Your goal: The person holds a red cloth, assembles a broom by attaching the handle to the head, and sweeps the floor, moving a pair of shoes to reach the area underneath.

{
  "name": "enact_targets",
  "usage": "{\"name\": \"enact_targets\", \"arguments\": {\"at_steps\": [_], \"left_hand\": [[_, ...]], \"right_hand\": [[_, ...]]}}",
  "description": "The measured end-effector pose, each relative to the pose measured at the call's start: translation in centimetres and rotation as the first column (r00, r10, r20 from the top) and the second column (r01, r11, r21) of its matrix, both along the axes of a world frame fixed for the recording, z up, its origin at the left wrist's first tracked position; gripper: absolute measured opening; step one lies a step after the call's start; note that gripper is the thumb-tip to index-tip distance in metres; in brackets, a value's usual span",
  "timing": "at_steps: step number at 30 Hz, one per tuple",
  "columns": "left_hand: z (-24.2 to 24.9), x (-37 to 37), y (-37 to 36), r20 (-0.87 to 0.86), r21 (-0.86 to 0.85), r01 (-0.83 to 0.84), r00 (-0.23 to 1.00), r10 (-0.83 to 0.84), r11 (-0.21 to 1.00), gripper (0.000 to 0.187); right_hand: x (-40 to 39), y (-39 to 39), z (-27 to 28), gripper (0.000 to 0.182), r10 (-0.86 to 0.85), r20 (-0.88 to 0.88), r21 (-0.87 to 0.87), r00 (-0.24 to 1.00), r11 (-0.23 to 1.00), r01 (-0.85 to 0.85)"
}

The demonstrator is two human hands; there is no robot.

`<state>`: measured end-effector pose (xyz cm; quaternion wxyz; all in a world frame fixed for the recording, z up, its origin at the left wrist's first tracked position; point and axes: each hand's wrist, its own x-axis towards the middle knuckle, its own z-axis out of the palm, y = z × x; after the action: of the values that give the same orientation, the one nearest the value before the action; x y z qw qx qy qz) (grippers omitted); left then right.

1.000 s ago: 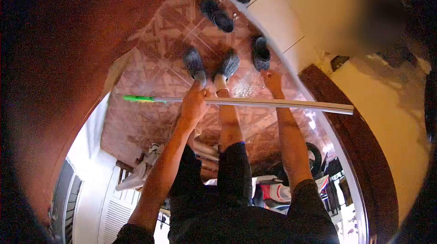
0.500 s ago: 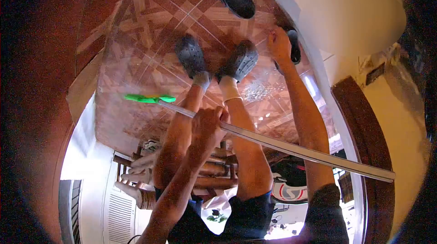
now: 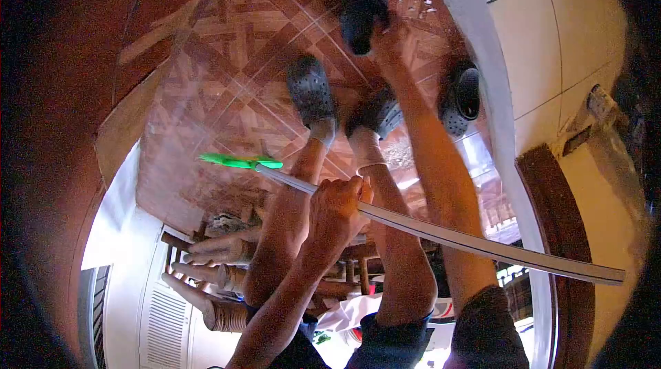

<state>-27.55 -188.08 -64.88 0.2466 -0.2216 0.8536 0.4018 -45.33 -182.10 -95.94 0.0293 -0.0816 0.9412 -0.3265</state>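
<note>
My left hand (image 3: 337, 205) is closed around the pale handle of a broom (image 3: 441, 231). The broom lies across my shins, and its bright green head (image 3: 241, 161) is raised at the left. Further forward, my right hand (image 3: 390, 42) is at the edge of a dark shoe (image 3: 363, 14), with its fingers on it; both are blurred. A dark perforated clog (image 3: 460, 102) rests beside the raised edge at the right, apart from my hand. On my feet are grey clogs (image 3: 310, 87); the right one is partly behind my right forearm.
A small heap of pale debris (image 3: 398, 153) lies on the patterned tile floor (image 3: 227, 93) by my right foot. White bits (image 3: 416, 1) are scattered farther ahead. Wooden furniture (image 3: 220, 259) stands behind my legs. A light-tiled raised step (image 3: 537, 38) borders the right side.
My right hand has moved left and forward, from the clog near the step to the other dark shoe. The clog by the step is now uncovered. The broom stays in my left hand.
</note>
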Motion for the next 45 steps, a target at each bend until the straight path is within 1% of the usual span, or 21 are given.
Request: {"name": "enact_targets", "arguments": {"at_steps": [2, 4, 7, 9, 10, 12, 14, 17, 20, 23, 26, 29, 32, 35, 36, 38, 39, 41, 42, 44, 45], "left_hand": [[0.1, 0.0, 0.0, -0.050, 0.053, -0.012, 0.999, 0.015, 0.999, 0.019], [0.2, -0.1, 0.1, -0.041, 0.040, 0.007, 0.999, -0.006, 0.999, 0.018], [-0.4, 0.6, 0.3, -0.051, 0.013, 0.071, 0.996, -0.071, 0.997, 0.017], [-0.4, 0.9, 0.4, -0.019, 0.042, 0.106, 0.994, -0.105, 0.993, 0.015], [-0.2, 0.7, 0.2, 0.020, 0.076, 0.110, 0.993, -0.112, 0.991, 0.014], [-0.1, 0.5, 0.2, 0.072, 0.093, 0.099, 0.992, -0.106, 0.991, 0.013], [-0.3, 0.3, 0.4, 0.096, 0.059, 0.071, 0.992, -0.077, 0.996, 0.013], [0.0, -0.2, 0.0, 0.139, 0.051, 0.075, 0.987, -0.081, 0.996, 0.014], [-0.4, 0.2, 0.0, 0.135, 0.054, 0.072, 0.988, -0.079, 0.996, 0.016], [-0.1, -0.1, -0.2, 0.120, 0.051, 0.057, 0.991, -0.063, 0.997, 0.018], [0.1, -0.5, -0.6, 0.165, 0.082, 0.034, 0.985, -0.047, 0.996, 0.017], [1.2, -2.1, -1.5, 0.169, 0.039, 0.030, 0.985, -0.036, 0.999, 0.016], [0.7, -1.5, -1.8, 0.128, 0.033, -0.008, 0.992, 0.004, 0.999, 0.014], [1.4, -2.2, -2.5, 0.127, 0.037, -0.009, 0.992, 0.004, 0.999, 0.014], [1.5, -2.3, -2.6, 0.140, 0.059, -0.017, 0.990, 0.009, 0.998, 0.016], [1.7, -2.4, -2.8, 0.164, 0.100, -0.036, 0.986, 0.020, 0.994, 0.025], [1.6, -2.0, -2.9, 0.143, 0.091, -0.016, 0.990, 0.003, 0.996, 0.019], [1.3, -1.3, -2.6, 0.095, 0.074, 0.020, 0.995, -0.027, 0.997, 0.012], [1.4, -1.6, -2.7, 0.093, 0.085, 0.009, 0.996, -0.017, 0.996, 0.014], [1.7, -2.3, -3.1, 0.089, 0.099, -0.008, 0.996, -0.001, 0.995, 0.022], [2.0, -2.5, -3.3, 0.085, 0.094, -0.012, 0.996, 0.004, 0.996, 0.021]], "right_hand": [[3.4, -0.2, -2.0, 0.027, 0.028, -0.072, 0.040, 0.997, 0.999, -0.025], [5.7, -0.3, 0.9, 0.026, -0.005, 0.293, 0.098, 0.956, 0.995, -0.025], [6.9, -0.1, 5.8, 0.028, -0.127, 0.442, 0.073, 0.888, 0.992, 0.105], [7.3, 2.3, 6.8, 0.031, -0.076, 0.130, 0.235, 0.989, 0.971, 0.044], [7.2, 3.9, 7.3, 0.032, -0.024, -0.029, 0.319, 0.999, 0.947, 0.032], [6.7, 7.5, 8.6, 0.037, 0.020, -0.314, 0.537, 0.949, 0.829, 0.160], [5.3, 11.5, 8.9, 0.044, -0.229, -0.154, 0.771, 0.961, 0.581, 0.262], [3.8, 17.2, 9.0, 0.057, -0.289, 0.183, 0.908, 0.940, 0.416, -0.049], [3.3, 21.7, 6.9, 0.037, -0.045, 0.327, 0.777, 0.944, 0.581, -0.241], [2.5, 19.5, 8.9, 0.025, -0.070, 0.428, 0.725, 0.901, 0.622, -0.296], [3.9, 16.6, 9.6, 0.020, 0.157, 0.299, 0.726, 0.941, 0.603, -0.331], [3.8, 12.6, 10.9, 0.018, 0.461, 0.272, 0.520, 0.845, 0.669, -0.532], [4.8, 9.9, 7.7, 0.020, 0.713, 0.127, 0.559, 0.689, 0.523, -0.644], [4.5, 10.3, 2.0, 0.020, 0.799, 0.038, 0.440, 0.601, 0.526, -0.728], [3.8, 9.5, 1.0, 0.022, 0.778, 0.065, 0.490, 0.625, 0.521, -0.699], [1.9, 6.9, 2.8, 0.025, 0.778, 0.101, 0.562, 0.620, 0.470, -0.681], [1.1, 5.5, 4.2, 0.026, 0.777, 0.123, 0.595, 0.617, 0.440, -0.673], [1.0, 2.7, 7.3, 0.040, 0.591, 0.350, 0.457, 0.726, 0.569, -0.684], [1.0, 1.7, 8.2, 0.048, 0.484, 0.460, 0.399, 0.744, 0.636, -0.660], [3.4, 1.8, 4.6, 0.067, 0.476, 0.249, 0.419, 0.844, 0.733, -0.536], [4.1, 1.4, 3.8, 0.072, 0.367, 0.268, 0.347, 0.891, 0.826, -0.445]]}}
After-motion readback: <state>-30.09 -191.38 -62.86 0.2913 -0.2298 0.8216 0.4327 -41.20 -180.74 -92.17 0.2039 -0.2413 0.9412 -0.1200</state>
